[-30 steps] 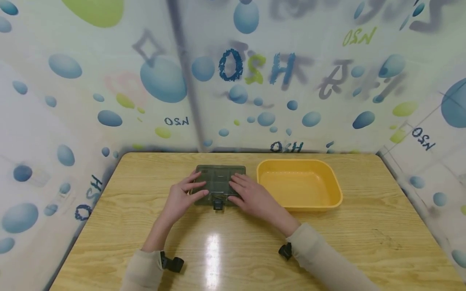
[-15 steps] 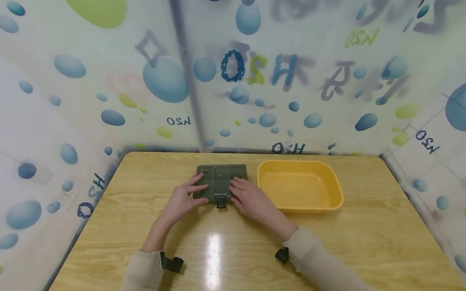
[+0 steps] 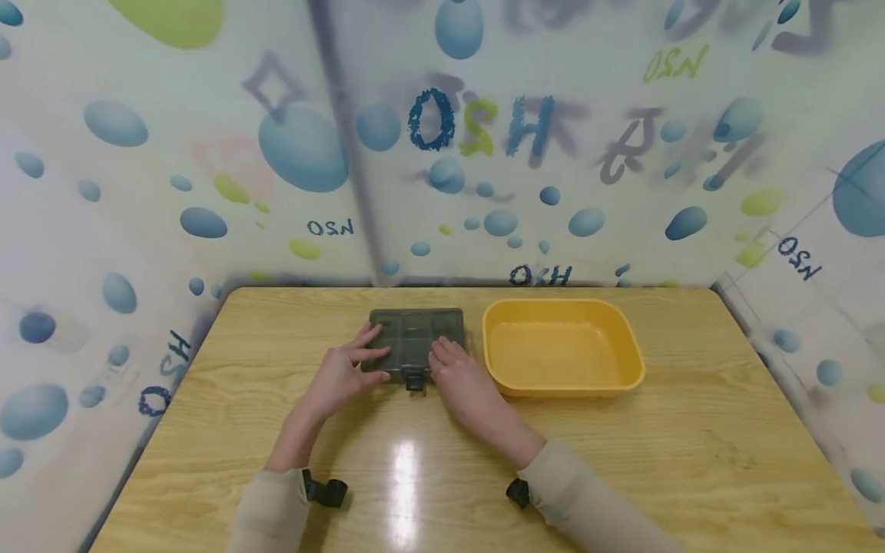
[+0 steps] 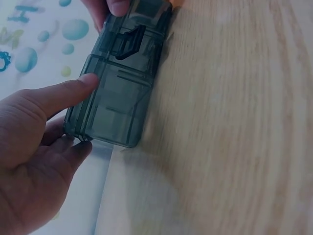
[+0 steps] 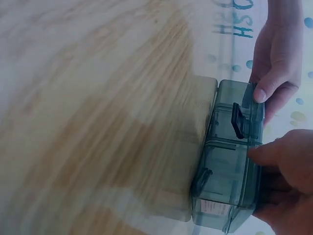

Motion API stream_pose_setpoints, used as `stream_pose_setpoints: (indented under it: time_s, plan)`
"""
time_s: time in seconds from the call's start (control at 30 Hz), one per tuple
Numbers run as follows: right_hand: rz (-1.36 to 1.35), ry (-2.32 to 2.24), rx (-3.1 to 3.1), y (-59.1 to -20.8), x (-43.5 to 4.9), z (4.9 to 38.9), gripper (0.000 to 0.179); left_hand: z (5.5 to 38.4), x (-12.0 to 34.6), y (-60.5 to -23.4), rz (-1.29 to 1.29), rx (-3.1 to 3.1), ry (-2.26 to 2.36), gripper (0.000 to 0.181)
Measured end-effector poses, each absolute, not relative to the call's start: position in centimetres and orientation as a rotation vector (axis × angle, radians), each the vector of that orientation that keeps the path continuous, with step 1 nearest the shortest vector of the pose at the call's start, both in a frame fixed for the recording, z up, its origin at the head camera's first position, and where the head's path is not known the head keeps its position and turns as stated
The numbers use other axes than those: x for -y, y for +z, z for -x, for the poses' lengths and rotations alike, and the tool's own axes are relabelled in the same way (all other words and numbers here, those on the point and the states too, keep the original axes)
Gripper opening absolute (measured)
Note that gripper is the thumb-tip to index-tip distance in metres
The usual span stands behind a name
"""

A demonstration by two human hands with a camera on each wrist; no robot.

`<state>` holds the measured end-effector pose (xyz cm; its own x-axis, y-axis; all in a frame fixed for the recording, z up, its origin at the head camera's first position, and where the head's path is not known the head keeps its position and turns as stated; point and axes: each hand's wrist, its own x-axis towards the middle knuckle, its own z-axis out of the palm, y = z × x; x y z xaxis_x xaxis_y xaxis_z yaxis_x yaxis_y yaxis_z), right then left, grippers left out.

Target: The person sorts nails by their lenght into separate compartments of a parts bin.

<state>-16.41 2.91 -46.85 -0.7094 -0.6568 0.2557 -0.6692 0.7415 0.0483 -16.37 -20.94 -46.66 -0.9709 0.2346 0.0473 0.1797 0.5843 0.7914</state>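
Note:
A dark translucent green compartment box lies on the table with its lid down. Its black front latch juts outward, as the left wrist view also shows for this latch. My left hand rests at the box's left end, straight fingers spread over the lid and thumb at the front edge. My right hand lies on the right front part of the lid, fingers extended close to the latch. From the right wrist, the right thumb touches the lid's front edge. The box's contents cannot be made out.
A yellow plastic basin stands just right of the box, close to my right hand. The wooden table meets patterned walls at the back and sides. A small pale label is on the box's side.
My right hand has shifted left and toward me over the lid, its fingers now nearer the latch. My left hand stays at the left end. The view has shifted slightly.

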Motion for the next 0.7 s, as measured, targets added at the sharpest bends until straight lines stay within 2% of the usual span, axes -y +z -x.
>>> stream_pose_setpoints:
  time_s: [0.27,0.7]
  plan:
    - [-0.936,-0.100,2.616,-47.68,-2.32,16.11,0.051,16.68,20.74,-46.81,-0.394,-2.767,1.342,0.047]
    - [-0.924,-0.167,2.616,-47.24,-2.14,16.83,0.057,16.36,20.71,-46.70,-0.362,-2.753,1.345,0.048]
